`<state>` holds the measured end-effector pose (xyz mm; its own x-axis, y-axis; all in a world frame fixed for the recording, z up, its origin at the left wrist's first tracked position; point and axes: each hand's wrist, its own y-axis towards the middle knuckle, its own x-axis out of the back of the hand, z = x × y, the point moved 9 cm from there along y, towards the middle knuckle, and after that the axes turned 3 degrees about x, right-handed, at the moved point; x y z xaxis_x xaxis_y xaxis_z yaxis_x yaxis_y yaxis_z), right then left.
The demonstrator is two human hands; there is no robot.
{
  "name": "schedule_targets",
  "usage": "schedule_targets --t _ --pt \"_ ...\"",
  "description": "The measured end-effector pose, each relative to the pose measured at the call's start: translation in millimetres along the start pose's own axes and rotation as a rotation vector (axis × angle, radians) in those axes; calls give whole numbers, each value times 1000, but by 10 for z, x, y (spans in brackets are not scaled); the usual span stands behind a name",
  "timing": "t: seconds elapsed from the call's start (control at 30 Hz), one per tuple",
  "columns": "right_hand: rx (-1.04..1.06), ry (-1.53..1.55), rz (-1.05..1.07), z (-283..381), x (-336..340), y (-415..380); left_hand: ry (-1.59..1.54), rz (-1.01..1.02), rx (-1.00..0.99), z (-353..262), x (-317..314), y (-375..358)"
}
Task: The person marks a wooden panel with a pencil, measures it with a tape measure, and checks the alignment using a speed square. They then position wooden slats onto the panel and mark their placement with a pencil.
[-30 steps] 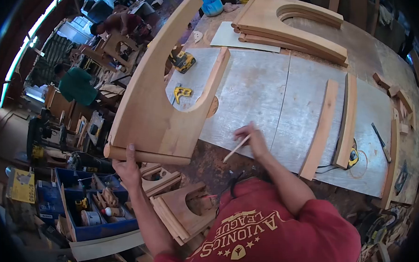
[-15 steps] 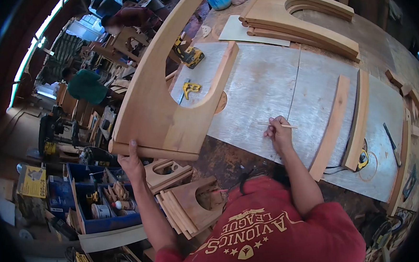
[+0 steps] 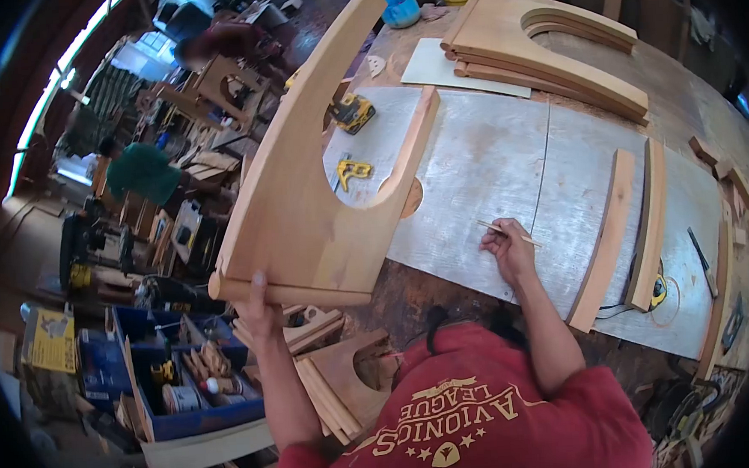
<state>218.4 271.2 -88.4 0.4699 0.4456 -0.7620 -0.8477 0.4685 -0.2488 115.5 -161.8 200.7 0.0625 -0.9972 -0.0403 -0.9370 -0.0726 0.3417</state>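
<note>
My left hand (image 3: pixel 260 314) is closed on the lower edge of a large wooden panel (image 3: pixel 297 230) with a deep U-shaped cutout. The panel stands tilted up at the table's left side, a rounded strip along its bottom edge, my thumb on its near face. My right hand (image 3: pixel 509 250) is above the metal-topped table (image 3: pixel 482 167), fingers pinched around a thin, pale pencil-like stick (image 3: pixel 531 241). To the right of that hand lie two curved wooden strips, one nearer (image 3: pixel 606 237) and one farther (image 3: pixel 648 221).
Stacked cutout panels (image 3: pixel 499 29) lie at the table's back. Behind the raised panel are a yellow clamp-like tool (image 3: pixel 353 172) and a yellow-black power tool (image 3: pixel 352 113). A tape measure (image 3: pixel 657 290) sits at right. A blue toolbox (image 3: pixel 201 420) is lower left; a green-shirted person (image 3: pixel 143 173) works beyond.
The whole view has shifted slightly, with the table and panel now lower and further right. In my right hand the stick has turned to a steeper slant.
</note>
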Motion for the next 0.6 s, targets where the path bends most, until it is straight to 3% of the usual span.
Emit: schedule_targets --t 0.27,0.37,0.5,0.6 --pt "80 136 -91 35 121 -135 -109 -33 -5 -107 -169 -78" --pt "120 196 -156 211 103 -406 -296 -9 208 163 -213 -89" --pt "307 122 -39 628 14 -727 -502 -39 501 551 -567 -404" --pt "353 55 64 922 -171 -934 -541 -14 542 687 -839 -603"
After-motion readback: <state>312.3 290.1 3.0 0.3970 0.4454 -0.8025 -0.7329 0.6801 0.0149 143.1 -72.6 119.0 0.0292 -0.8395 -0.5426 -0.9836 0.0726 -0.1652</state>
